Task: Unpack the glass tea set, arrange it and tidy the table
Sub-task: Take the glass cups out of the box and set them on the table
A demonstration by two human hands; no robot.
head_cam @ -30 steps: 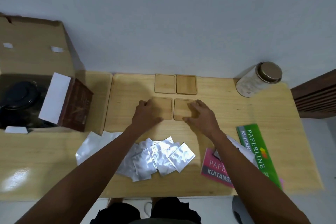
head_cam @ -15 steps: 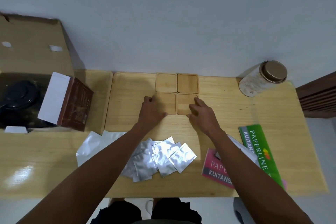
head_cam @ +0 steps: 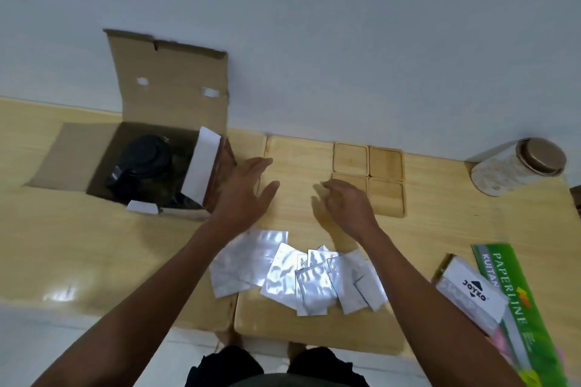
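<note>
Bamboo, pale and square: four small wooden coasters (head_cam: 368,172) lay edge to edge in a two-by-two block on the light wooden tray (head_cam: 298,160), pushed toward the wall, likely to leave the tray's near part free for glassware. Left hand (head_cam: 242,195) was spread, fingers straight, gripping nothing, stretched toward the open brown cardboard box (head_cam: 169,97). Right hand (head_cam: 347,203) hovered beside the near-left coaster, fingers loosely bent, empty. Inside the box sat a dark round-lidded pot (head_cam: 144,157), not yet unpacked; a small brown carton with a white flap (head_cam: 207,166) leaned at its right wall, just beside the left fingers. Judged next target: that carton or the pot. Crinkled silver foil pouches (head_cam: 301,276) lay heaped at the near edge, apparently discarded wrapping awaiting tidying. A capped white jar (head_cam: 515,166) lay on its side far right.
</note>
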